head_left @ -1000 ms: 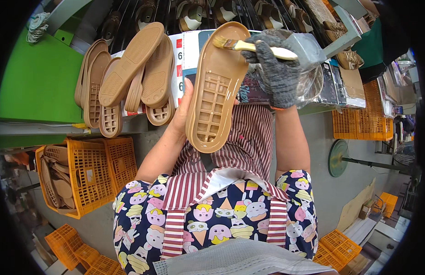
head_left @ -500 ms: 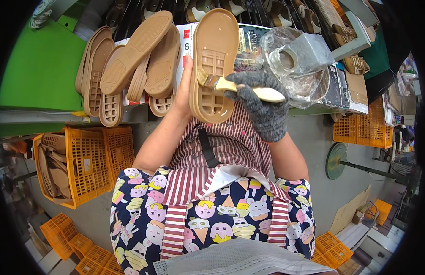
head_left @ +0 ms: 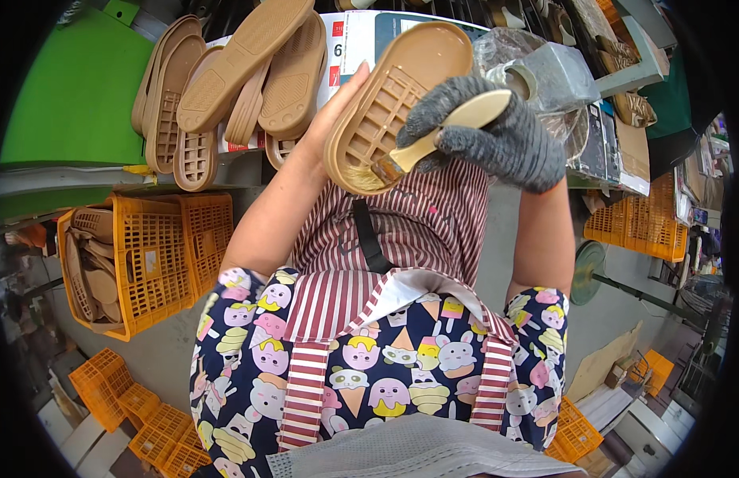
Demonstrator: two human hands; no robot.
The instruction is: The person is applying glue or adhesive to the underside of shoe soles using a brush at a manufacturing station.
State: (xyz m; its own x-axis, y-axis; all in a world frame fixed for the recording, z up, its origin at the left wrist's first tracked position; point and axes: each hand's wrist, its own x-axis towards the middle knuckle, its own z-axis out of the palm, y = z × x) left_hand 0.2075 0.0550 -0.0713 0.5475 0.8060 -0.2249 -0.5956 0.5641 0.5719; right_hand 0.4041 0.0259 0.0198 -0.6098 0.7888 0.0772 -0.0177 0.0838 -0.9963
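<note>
A tan shoe sole (head_left: 427, 57) is tilted with its hollow inner side up, showing a grid of square ribs and a wet-looking sheen. My bare left hand (head_left: 338, 119) grips it along its left edge, with most of the fingers hidden beneath. In a grey knit glove, my right hand (head_left: 505, 131) is closed around the pale handle of a paintbrush (head_left: 477, 110). The brush's bristles press into the rounded near end of the sole. Left of my left hand, several more tan soles (head_left: 242, 68) lie piled on the table, some with ribs up and some with treads up.
Right of the sole stands a grey metal can (head_left: 557, 78) in crumpled clear plastic. Finished-looking shoes (head_left: 634, 109) line the rack at the back right. An orange crate (head_left: 150, 267) holding soles sits at lower left, and another crate (head_left: 636, 223) at right. A green panel (head_left: 71, 99) covers the far left.
The sole has turned clockwise, its far end swinging right. My right hand has shifted right and slightly up, while the bristles have moved from the sole's middle left edge to its near end.
</note>
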